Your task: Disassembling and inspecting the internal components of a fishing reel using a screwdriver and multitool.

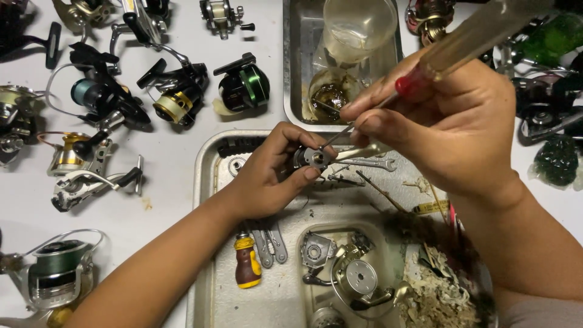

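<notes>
Lying closest, at the bottom edge, a big metal tray (206, 267) holds a stubby yellow and brown screwdriver (247, 262), flat grey wrenches (270, 242) and a smaller shiny tray (303, 291) with round silver reel parts (353, 276) in it. Next to them sits a messy heap of pale, tangled scraps (437, 291), cut off by the edge. A bit higher, the left hand (267, 176) wraps its fingers tight around a small grey metal reel piece (313, 159) and holds it just above the big tray. The right hand (449, 121) is closed around a screwdriver (425, 67) with a clear handle and a red band; its thin metal tip touches the reel piece. The top of the handle looks blurry. A shiny wrench (370, 163) lies on the tray under the hands. Farther back, a deep metal tray (294, 67) holds a cloudy plastic cup (358, 27) and a round dish of dark brown goo (329, 96). On the white table (176, 176) to the left, many fishing reels (176, 91) lie about, black, gold and green. More reels (546, 79) on the right are partly hidden by the right hand.
</notes>
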